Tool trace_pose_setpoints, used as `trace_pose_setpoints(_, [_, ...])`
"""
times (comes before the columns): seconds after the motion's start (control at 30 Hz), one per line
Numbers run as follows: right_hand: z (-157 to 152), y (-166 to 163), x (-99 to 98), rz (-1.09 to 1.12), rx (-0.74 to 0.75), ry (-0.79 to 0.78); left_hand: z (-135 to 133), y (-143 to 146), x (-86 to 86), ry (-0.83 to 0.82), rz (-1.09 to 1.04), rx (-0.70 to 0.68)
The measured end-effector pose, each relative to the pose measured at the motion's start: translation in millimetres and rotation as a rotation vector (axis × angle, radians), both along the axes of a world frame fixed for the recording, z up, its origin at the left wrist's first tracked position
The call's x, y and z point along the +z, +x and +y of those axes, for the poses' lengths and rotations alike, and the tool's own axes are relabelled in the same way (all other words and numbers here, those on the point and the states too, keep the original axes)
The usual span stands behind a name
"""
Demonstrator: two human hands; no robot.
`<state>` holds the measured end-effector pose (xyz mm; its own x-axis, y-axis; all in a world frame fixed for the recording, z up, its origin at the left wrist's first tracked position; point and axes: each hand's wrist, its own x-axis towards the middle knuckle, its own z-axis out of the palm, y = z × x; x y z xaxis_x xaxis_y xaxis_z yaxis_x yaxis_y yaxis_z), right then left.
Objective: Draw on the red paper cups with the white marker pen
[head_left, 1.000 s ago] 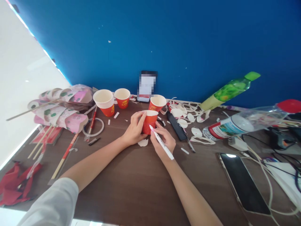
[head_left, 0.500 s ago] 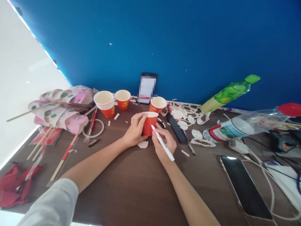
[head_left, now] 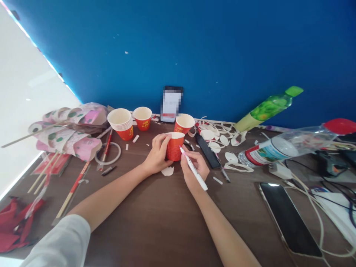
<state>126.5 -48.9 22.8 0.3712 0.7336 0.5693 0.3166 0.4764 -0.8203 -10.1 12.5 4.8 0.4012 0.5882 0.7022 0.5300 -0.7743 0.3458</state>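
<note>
A red paper cup (head_left: 175, 146) stands upright on the brown table (head_left: 155, 218). My left hand (head_left: 157, 155) is wrapped round its left side. My right hand (head_left: 196, 170) holds a white marker (head_left: 194, 169) in a writing grip, its tip touching the cup's right side. A small white paper scrap (head_left: 168, 171) lies just in front of the cup, between my hands.
Behind are a stack of red cups (head_left: 122, 123), two single red cups (head_left: 142, 117) (head_left: 183, 123), a propped phone (head_left: 171, 104), paper cut-outs (head_left: 222, 138) and a black utility knife (head_left: 208, 151). Two bottles (head_left: 266, 108) (head_left: 289, 145), a phone (head_left: 289, 218) and cables (head_left: 319, 211) lie right; patterned paper rolls (head_left: 69, 133) and chopsticks (head_left: 75, 183) left.
The marker tip has stayed at the cup's side with only a slight shift; my left hand keeps its hold. The view has moved a little.
</note>
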Motion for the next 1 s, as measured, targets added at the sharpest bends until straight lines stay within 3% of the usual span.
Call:
trace_pose_setpoints(0.23, [-2.5, -1.3, 6.4, 0.077, -0.01, -0.045, 0.2, -0.4, -1.4, -0.034, 0.007, -0.007])
trace_pose_setpoints(1.0, [0.8, 0.7, -0.5, 0.104, 0.011, -0.061, -0.9, 0.5, -0.8, -0.058, -0.007, -0.017])
